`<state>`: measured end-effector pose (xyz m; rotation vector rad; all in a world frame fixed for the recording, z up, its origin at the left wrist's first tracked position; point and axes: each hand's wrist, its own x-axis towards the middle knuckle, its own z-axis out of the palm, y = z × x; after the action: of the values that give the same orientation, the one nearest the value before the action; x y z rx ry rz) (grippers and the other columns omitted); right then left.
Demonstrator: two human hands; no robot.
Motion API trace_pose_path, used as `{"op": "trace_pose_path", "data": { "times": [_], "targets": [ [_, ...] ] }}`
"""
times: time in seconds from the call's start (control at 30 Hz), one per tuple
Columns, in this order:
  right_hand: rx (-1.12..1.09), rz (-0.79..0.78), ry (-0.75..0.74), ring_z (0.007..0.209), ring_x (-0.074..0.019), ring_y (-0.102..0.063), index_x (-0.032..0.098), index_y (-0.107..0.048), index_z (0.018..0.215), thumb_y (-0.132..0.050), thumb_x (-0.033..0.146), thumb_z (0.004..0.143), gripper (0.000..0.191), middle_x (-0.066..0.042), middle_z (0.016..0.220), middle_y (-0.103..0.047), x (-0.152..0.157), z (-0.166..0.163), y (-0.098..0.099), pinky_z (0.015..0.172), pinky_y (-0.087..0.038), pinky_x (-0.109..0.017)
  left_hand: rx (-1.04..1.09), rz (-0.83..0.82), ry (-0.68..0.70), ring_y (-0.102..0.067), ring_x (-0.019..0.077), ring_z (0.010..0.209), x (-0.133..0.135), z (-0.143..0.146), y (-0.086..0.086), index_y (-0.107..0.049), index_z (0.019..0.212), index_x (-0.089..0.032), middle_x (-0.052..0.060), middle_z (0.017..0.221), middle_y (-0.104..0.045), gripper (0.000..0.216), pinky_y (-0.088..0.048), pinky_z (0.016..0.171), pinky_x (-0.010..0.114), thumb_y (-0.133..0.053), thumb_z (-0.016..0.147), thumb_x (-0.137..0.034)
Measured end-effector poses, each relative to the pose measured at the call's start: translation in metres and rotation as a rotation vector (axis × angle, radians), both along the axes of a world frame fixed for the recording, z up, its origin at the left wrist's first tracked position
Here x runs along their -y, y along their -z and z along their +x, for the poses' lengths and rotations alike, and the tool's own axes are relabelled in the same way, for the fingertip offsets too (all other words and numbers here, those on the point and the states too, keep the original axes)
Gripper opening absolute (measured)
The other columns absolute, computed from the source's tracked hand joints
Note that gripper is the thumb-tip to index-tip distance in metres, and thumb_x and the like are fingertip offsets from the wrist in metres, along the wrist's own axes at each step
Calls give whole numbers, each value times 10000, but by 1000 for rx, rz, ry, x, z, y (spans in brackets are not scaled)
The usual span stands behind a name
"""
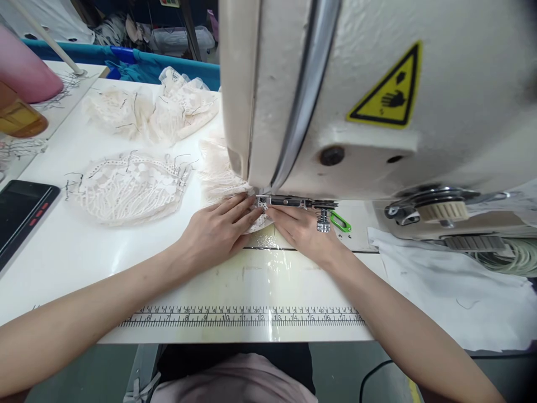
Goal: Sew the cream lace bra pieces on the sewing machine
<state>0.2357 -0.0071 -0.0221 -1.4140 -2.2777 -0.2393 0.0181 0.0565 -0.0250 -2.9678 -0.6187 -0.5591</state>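
Note:
A cream lace piece (260,222) lies under the needle area of a sewing machine (293,112), its gathered part (216,176) spreading out behind on the left. My left hand (218,226) rests flat on this lace, fingers stretched forward beside the presser foot (262,201). From the other side, my right hand (302,229) has its fingertips closed together at the lace edge; the machine's metal parts partly cover its fingers. A small green clip-like piece (340,221) lies just right of that hand.
Another lace piece (132,187) with dark thread ends lies left, and a lace heap (155,112) farther back. A phone (20,215) sits at the left edge. White cloth (444,296) covers the right side. A printed ruler (247,317) runs along the front edge.

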Motion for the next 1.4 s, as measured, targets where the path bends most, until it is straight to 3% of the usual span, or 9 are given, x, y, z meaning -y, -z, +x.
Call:
{"op": "trace_pose_path", "data": {
  "times": [0.23,0.4,0.67,0.97,1.4],
  "targets": [
    [65,37,-28,890,-158,-679,173,-685,1060,-514,118,952,210,-40,1131,-727,-2,1,7,743,-531,-294,34,87,152,-620,224,1207,-6,-4,0,-628,1278,-135,68,1295,-643,350,-526,1053,377,-469,966,-134],
    [116,-27,-43,985,-166,-640,221,-644,1146,-475,56,942,312,-46,1139,-705,1,-4,11,786,-505,-307,-44,85,205,-619,232,1202,-15,-13,-8,-631,1270,-105,98,1303,-629,367,-515,1070,384,-418,970,-115],
    [167,88,-33,995,-128,-625,194,-646,1021,-483,42,934,238,0,1010,-722,7,-23,5,828,-468,-275,2,-7,172,-608,234,1213,-20,-14,-7,-669,1225,-135,90,1239,-674,344,-491,1097,382,-427,982,-161],
    [83,75,-88,922,-108,-635,206,-623,906,-533,82,927,154,24,969,-728,5,-21,8,796,-477,-260,52,6,213,-606,217,1228,-16,-8,-12,-685,1118,-122,104,1264,-670,304,-478,1109,373,-412,996,-182],
    [65,7,-38,966,-122,-636,221,-642,941,-523,93,934,174,20,1017,-725,8,-19,8,788,-480,-266,40,-3,151,-650,215,1165,-14,-7,-10,-668,1129,-121,113,1235,-685,317,-515,1071,377,-386,991,-171]
  ]
}}
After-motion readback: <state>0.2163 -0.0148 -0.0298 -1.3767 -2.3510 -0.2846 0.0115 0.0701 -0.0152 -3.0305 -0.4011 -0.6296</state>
